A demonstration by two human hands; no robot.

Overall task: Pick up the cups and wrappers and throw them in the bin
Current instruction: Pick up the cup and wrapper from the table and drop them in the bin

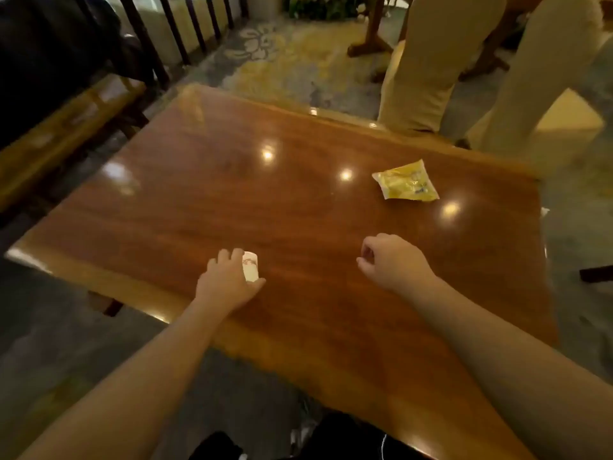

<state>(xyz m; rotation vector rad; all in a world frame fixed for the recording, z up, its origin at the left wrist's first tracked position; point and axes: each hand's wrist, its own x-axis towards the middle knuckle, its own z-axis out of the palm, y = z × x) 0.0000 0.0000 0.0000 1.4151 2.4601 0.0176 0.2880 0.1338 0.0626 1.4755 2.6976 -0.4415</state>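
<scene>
Polished reddish-brown wooden tabletop (232, 200), glossy with several round light reflections, seen from above over a patterned grey and yellow carpet (282, 58). Left hand (225, 282) — lowered onto the near left part of the tabletop, fingers (229, 257) curled over a small white paper cup (250, 267) with a faint printed mark; the thumb lies along the cup's near side, so the cup is enclosed between fingers and thumb. Whether the cup is lifted off the wood or resting on it cannot be told. Right hand (391, 262) — held over the tabletop well to the right of the cup, its fingers (366, 252) loosely clenched inward on nothing visible. Flat yellow plastic wrapper (405, 181) with white edges lies on the tabletop beyond the right-hand fingers and apart from them, near the far right edge. Cream fabric-covered chairs (431, 61) stand past that edge; a dark wooden bench with upright slats (66, 127) runs along the left side. Both forearms are bare.
</scene>
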